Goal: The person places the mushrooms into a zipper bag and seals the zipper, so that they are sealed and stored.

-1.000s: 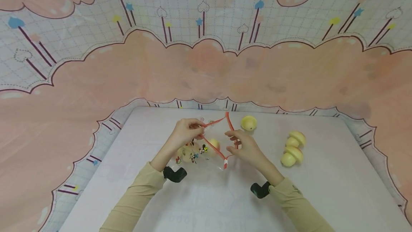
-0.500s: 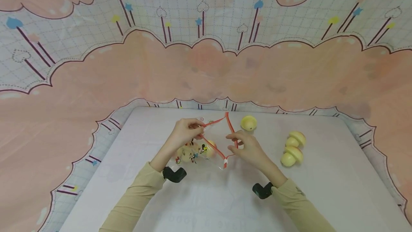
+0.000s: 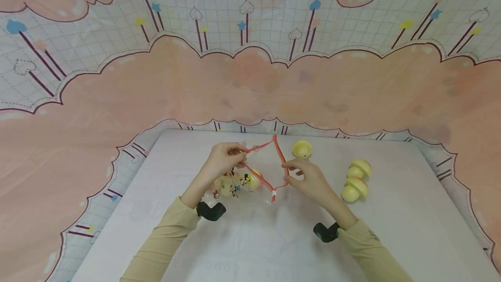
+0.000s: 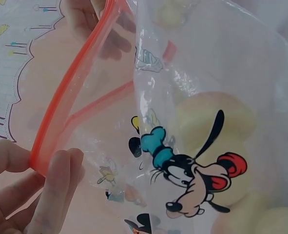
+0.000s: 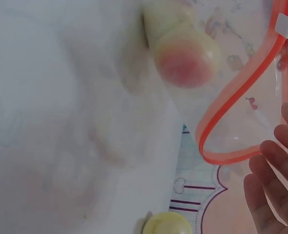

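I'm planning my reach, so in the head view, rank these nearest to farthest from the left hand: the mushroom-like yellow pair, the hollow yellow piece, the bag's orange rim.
1. Orange rim: pinched by the left hand.
2. Hollow yellow piece: past the rim, rightward.
3. Mushroom-like yellow pair: farthest right.

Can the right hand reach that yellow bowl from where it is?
Probably yes: the yellow bowl lies just beyond the right hand, nothing visible between, though that hand must first leave the orange-rimmed zip bag.
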Available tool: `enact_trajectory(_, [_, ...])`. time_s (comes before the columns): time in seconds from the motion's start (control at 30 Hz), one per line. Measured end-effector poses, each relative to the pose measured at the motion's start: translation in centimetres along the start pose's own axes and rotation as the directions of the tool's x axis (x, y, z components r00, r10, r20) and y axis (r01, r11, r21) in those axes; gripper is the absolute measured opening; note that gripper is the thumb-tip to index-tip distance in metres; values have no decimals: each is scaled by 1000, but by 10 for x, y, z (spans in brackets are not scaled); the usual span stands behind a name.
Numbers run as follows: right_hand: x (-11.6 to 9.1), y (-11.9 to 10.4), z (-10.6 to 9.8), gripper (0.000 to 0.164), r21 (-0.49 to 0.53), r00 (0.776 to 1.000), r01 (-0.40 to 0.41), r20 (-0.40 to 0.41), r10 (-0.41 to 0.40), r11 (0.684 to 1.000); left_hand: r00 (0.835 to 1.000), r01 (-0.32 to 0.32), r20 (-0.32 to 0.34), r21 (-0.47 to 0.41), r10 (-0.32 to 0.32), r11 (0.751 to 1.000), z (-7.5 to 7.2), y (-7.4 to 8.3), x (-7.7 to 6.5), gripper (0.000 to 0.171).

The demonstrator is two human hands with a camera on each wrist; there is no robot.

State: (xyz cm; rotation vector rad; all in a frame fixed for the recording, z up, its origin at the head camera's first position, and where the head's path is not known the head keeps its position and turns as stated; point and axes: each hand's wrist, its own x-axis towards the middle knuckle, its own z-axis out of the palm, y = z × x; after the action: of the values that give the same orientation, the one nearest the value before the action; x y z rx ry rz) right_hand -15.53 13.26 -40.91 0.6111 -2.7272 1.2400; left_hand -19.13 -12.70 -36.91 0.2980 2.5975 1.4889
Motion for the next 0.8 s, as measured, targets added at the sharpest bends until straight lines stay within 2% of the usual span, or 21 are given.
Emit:
enact_trajectory(0.23, [-7, 6, -6, 31, -13, 999, -8, -34, 7, 1000, 1000, -23, 2, -6, 23, 1000, -3, 2, -1, 21])
enact_trajectory(0.47, [-18, 16, -14, 30, -11, 998, -25, -52, 24, 1000, 1000, -20, -1, -13, 20, 1000, -3, 1, -1, 20])
enact_trajectory(0.8, [-37, 31, -32, 30, -99, 994, -72, -83, 64, 992, 1000, -18, -2, -26, 18, 1000, -3, 2, -2, 21])
